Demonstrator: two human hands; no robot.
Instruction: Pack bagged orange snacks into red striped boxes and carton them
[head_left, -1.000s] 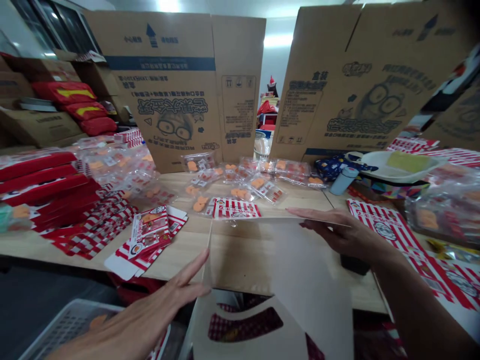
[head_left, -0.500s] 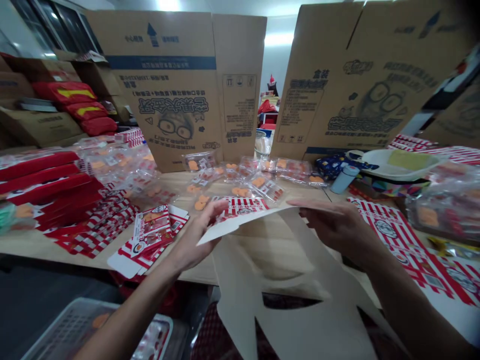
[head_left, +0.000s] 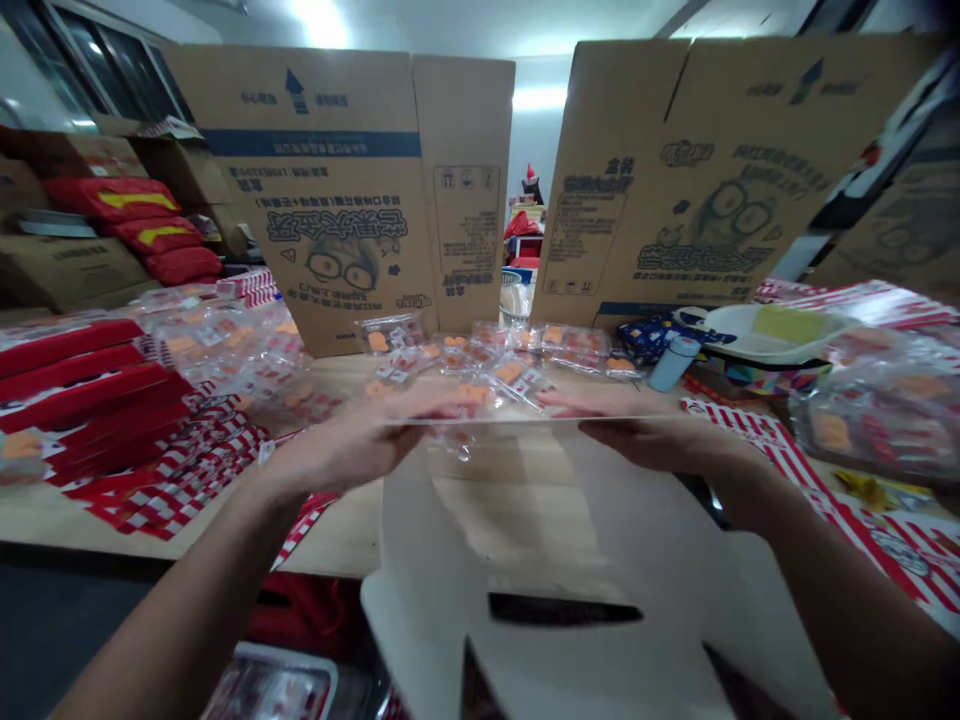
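Observation:
A die-cut cardboard box blank [head_left: 585, 660], its plain pale side facing me, hangs before me between both hands. It has a large window, a dark slot and angled notches. My left hand [head_left: 364, 440] is closed on the left part of its top edge, and my right hand [head_left: 660, 440] grips the right part. That edge lies level, seen almost edge-on. Motion smears my fingers somewhat. Beyond the edge lie clear packets with orange pieces [head_left: 517, 375] on the wooden table [head_left: 352, 530]. Red-and-white striped printed cardboard [head_left: 780, 440] is beside my right forearm.
Folded red striped boxes [head_left: 112, 400] are stacked at the left. Two tall brown cartons [head_left: 337, 200] stand behind the packets. A light-blue bottle [head_left: 673, 362] and a white tray [head_left: 772, 335] are at the back right. Below the table edge is a white basket [head_left: 300, 660].
The blank has come from tilted to level and swung more squarely towards me. My left hand has moved left, widening my grip. The view has shifted slightly.

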